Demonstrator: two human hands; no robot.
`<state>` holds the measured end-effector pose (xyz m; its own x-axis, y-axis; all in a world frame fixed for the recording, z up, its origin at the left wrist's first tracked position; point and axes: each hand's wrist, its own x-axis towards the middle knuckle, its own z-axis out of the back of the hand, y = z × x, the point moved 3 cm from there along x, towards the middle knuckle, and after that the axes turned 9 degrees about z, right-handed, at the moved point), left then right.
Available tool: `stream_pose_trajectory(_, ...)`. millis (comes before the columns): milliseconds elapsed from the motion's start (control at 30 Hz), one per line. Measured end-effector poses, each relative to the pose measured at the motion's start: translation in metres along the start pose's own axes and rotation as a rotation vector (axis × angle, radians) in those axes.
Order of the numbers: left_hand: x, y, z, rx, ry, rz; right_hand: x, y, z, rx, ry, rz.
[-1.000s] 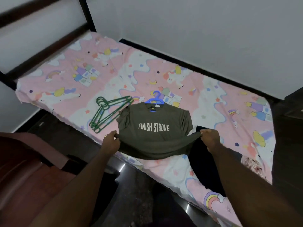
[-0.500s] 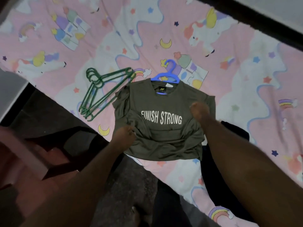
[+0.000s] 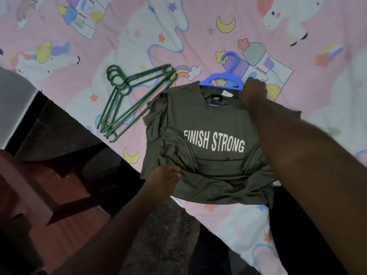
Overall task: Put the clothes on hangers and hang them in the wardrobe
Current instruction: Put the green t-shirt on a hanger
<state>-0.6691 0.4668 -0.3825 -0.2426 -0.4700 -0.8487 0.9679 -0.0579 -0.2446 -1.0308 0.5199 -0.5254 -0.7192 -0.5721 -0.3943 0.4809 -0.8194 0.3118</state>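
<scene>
Olive shirt (image 3: 214,155) hem pinched — left hand (image 3: 164,176); right hand (image 3: 253,92) at collar.

- The olive-green T-shirt (image 3: 214,124) carries "FINISH STRONG" in pale capital letters across its chest.
- A small black neck label (image 3: 215,99) inside the collar shows a yellowish logo mark, too small to read for certain.

A home bedroom, by the look of it: a bed covered in a pink bedsheet (image 3: 123,36) printed with unicorns, rainbows, moons and stars, with clothes hangers (image 3: 127,100) and a T-shirt (image 3: 214,159) lying on it. At lower left stands what may be reddish-brown wooden furniture (image 3: 39,191), too blurred to name.
</scene>
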Motion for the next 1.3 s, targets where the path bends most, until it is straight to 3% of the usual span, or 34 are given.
stream_pose_trajectory(200,-0.027,0.018,-0.003,0.008,0.024,-0.069,-0.041,0.014,0.041,0.191,-0.140,0.059)
stream_pose_trajectory(333,-0.063,0.015,0.027,0.129,-0.017,-0.230,-0.100,0.045,0.100,0.288,-0.262,0.171)
stream_pose_trajectory(433,-0.098,0.011,0.076,0.277,-0.160,-0.364,-0.155,0.083,0.159,0.307,-0.347,0.245)
stream_pose_trajectory(567,-0.157,-0.008,0.153,0.428,-0.476,-0.742,-0.253,0.134,0.245,0.394,-0.487,0.274)
stream_pose_trajectory(700,-0.238,-0.039,0.234,0.409,-0.700,-0.746,-0.363,0.183,0.336,0.384,-0.548,0.378)
stream_pose_trajectory(800,-0.306,-0.061,0.271,0.449,-0.830,-0.868,-0.433,0.205,0.390,0.409,-0.585,0.421)
stream_pose_trajectory(1033,-0.446,-0.084,0.307,0.348,-0.714,-1.126,-0.562,0.246,0.494,0.561,-0.742,0.558)
stream_pose_trajectory(1200,-0.527,-0.084,0.340,0.196,-0.893,-1.273,-0.608,0.247,0.562,0.584,-0.719,0.775)
stream_pose_trajectory(1300,-0.565,-0.086,0.354,0.178,-0.961,-1.301,-0.613,0.220,0.600,0.541,-0.515,0.696)
